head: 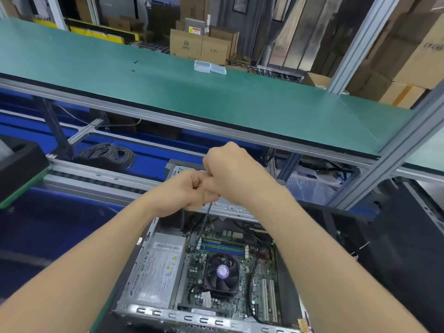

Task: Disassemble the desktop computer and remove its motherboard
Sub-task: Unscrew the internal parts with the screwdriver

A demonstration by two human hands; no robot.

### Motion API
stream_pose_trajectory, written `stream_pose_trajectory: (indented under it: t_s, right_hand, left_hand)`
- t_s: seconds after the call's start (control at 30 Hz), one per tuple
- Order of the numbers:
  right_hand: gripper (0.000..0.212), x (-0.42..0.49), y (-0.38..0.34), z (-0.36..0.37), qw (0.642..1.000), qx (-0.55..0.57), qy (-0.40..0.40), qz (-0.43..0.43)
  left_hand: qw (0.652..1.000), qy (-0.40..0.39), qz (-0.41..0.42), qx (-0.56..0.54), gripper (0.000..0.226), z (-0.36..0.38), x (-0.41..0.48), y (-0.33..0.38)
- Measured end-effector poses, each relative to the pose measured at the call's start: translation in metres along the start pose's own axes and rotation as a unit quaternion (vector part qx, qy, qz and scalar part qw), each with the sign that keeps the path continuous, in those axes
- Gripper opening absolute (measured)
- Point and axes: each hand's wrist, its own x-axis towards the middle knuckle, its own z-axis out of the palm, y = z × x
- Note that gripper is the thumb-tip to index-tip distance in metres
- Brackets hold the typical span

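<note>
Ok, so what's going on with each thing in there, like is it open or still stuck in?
Computer case, open, insides showing.
Motherboard, still sitting in the case.
Fan, still mounted on the motherboard.
Power supply, still in the case.
Screwdriver, held, tip down by the memory slots.
Left hand, curled round the screwdriver.
Right hand, fisted over its top.

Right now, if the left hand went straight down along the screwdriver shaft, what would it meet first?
Probably the motherboard, beside the memory slots where the screwdriver tip rests; nothing shows below the left hand, though depth is unclear.
</note>
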Motion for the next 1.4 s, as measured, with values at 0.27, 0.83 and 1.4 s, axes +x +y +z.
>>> stream_pose_trajectory:
  t_s: [0.27,0.83,1.4]
  right_hand:
    - [0.014,0.019,0.023,-0.010,0.957,0.055,-0.074,-0.274]
    - [0.026,-0.007,-0.027,-0.001,0.986,0.035,0.047,0.156]
    - [0.025,0.025,0.020,-0.008,0.946,0.030,-0.051,-0.320]
  left_hand:
    - [0.997,-0.044,-0.041,-0.042,0.030,-0.017,0.005,-0.011]
    - [0.988,0.154,0.024,0.001,0.029,0.033,-0.008,-0.009]
    - [0.999,0.006,0.001,-0.046,0.014,-0.012,-0.007,-0.018]
